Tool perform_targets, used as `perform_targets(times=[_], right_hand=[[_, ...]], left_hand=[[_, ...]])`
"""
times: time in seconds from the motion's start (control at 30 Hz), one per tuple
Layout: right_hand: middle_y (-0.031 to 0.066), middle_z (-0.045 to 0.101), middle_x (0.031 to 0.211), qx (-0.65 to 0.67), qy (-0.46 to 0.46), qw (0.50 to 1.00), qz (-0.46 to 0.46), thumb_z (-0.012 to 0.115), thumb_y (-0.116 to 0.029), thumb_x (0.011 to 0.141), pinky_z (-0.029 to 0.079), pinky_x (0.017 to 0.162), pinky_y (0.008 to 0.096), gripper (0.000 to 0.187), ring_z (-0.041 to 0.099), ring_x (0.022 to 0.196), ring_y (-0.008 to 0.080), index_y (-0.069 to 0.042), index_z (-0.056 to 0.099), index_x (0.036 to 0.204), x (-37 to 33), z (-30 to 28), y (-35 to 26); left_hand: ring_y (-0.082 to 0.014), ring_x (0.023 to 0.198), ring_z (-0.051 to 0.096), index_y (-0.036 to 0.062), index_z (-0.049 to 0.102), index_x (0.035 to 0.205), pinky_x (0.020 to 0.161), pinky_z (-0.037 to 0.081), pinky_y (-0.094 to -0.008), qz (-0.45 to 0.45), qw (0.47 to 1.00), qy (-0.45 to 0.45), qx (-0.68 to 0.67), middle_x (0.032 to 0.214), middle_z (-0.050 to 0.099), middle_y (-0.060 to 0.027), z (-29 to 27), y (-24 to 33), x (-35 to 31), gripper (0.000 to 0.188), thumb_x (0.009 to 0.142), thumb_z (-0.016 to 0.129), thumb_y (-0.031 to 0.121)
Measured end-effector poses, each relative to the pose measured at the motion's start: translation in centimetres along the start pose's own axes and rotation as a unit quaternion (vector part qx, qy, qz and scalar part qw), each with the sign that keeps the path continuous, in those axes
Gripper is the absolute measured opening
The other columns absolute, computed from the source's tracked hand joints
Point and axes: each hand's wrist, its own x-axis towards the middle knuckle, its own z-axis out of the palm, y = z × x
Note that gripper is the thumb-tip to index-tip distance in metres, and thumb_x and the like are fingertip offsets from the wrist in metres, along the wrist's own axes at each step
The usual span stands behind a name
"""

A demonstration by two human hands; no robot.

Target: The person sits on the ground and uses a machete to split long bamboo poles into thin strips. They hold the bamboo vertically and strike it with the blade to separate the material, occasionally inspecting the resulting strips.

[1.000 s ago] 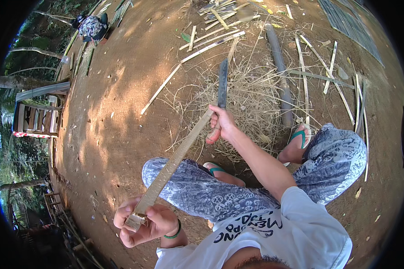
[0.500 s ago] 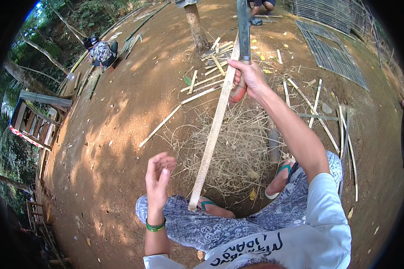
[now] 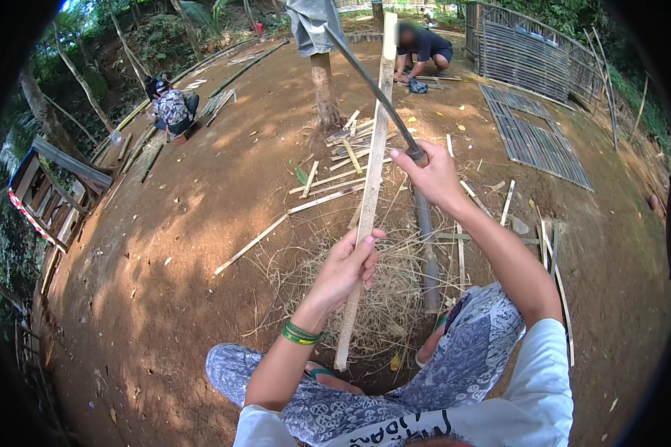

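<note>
My left hand (image 3: 343,270) is closed around the lower half of a long, pale bamboo strip (image 3: 373,179). The strip stands nearly upright in the view, its lower end by my left foot. In my right hand (image 3: 434,177) is the handle of a machete (image 3: 365,74). Its dark blade slants up to the left and crosses the strip's upper part; whether the two touch I cannot tell. Below my hands, between my feet, lies a tangled heap of thin shavings (image 3: 384,305).
A dark pole (image 3: 427,257) lies beside the heap. Cut bamboo strips (image 3: 343,179) are scattered by a tree trunk (image 3: 325,93) draped with grey cloth. Two people crouch farther off, one left (image 3: 173,108), one ahead (image 3: 425,52). A bamboo panel (image 3: 533,134) lies at right.
My left hand has come up and taken hold of the strip. My right hand no longer grips the strip with the machete, and the blade has tilted to the left. The view has lifted.
</note>
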Motion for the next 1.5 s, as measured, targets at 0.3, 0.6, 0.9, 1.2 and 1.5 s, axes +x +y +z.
perform_targets(times=[0.3,0.6,0.9,1.2,1.5], right_hand=[[0.0121,0.063,0.059,-0.293,-0.125,0.933,-0.166,0.075,-0.026,0.081,0.052,0.056,0.0471,0.026,0.065,0.056,0.0344,-0.007,0.058,0.083,-4.3,-0.3,2.1],[0.0156,0.064,0.062,-0.390,-0.134,0.903,-0.119,0.074,-0.023,0.078,0.053,0.057,0.0513,0.023,0.067,0.061,0.0377,-0.008,0.059,0.087,-2.8,-2.0,4.7],[0.0125,0.061,0.058,-0.380,-0.106,0.915,-0.083,0.071,-0.019,0.077,0.054,0.056,0.0472,0.017,0.065,0.056,0.0338,-0.007,0.060,0.081,-1.5,-2.4,6.9],[0.0147,0.063,0.064,-0.384,-0.162,0.908,-0.028,0.072,-0.019,0.079,0.055,0.062,0.0490,0.018,0.066,0.060,0.0333,-0.004,0.064,0.085,-1.6,-2.3,8.5],[0.0173,0.064,0.063,-0.382,-0.172,0.908,-0.028,0.070,-0.026,0.081,0.056,0.066,0.0498,0.026,0.067,0.062,0.0356,-0.001,0.066,0.083,-3.4,-3.0,7.8]], left_hand=[[-0.0038,0.056,0.041,0.0059,0.053,0.123,0.047,0.035,-0.0201,0.010,0.996,0.045,0.074,0.074,0.046,0.0046,-0.6,-0.2,-0.1,0.023,0.108,0.044,0.022],[-0.0005,0.053,0.033,0.0055,0.054,0.117,0.046,0.027,-0.0189,0.022,0.974,0.085,0.208,0.066,0.036,0.0094,-0.5,-2.1,-2.3,0.021,0.109,0.043,0.021],[-0.0008,0.052,0.031,0.0087,0.051,0.102,0.044,0.025,-0.0193,-0.036,0.982,0.096,0.157,0.066,0.036,0.0092,-1.3,-2.8,-5.5,0.021,0.109,0.042,0.026],[-0.0018,0.051,0.031,0.0094,0.051,0.101,0.043,0.026,-0.0197,-0.088,0.983,0.094,0.127,0.066,0.036,0.0081,-1.2,-3.8,-7.7,0.021,0.109,0.042,0.027],[-0.0041,0.050,0.031,0.0063,0.046,0.136,0.044,0.028,-0.0196,-0.138,0.990,0.036,0.017,0.069,0.035,0.0052,-1.9,-4.2,-8.0,0.031,0.110,0.037,0.022]])
